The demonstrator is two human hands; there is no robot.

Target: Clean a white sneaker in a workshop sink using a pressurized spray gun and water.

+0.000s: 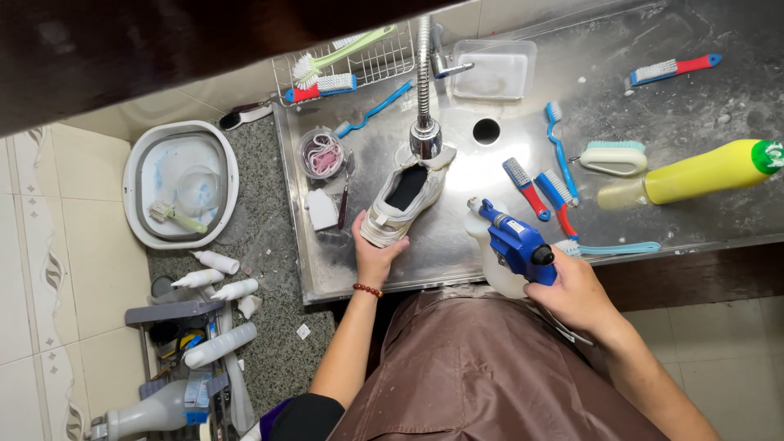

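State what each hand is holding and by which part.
The left hand grips the white sneaker at its heel end, under the faucet. The right hand holds the blue-headed spray bottle around the back of its trigger head.

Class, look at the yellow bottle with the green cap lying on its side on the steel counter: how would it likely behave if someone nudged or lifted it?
The yellow bottle lies on its side and looks rounded, so a nudge would probably roll it. The steel counter looks wet, so it may also slide and feel slippery.

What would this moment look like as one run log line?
left hand: grips heel of white sneaker under faucet | right hand: holds blue spray bottle, nozzle toward sneaker | place: steel sink
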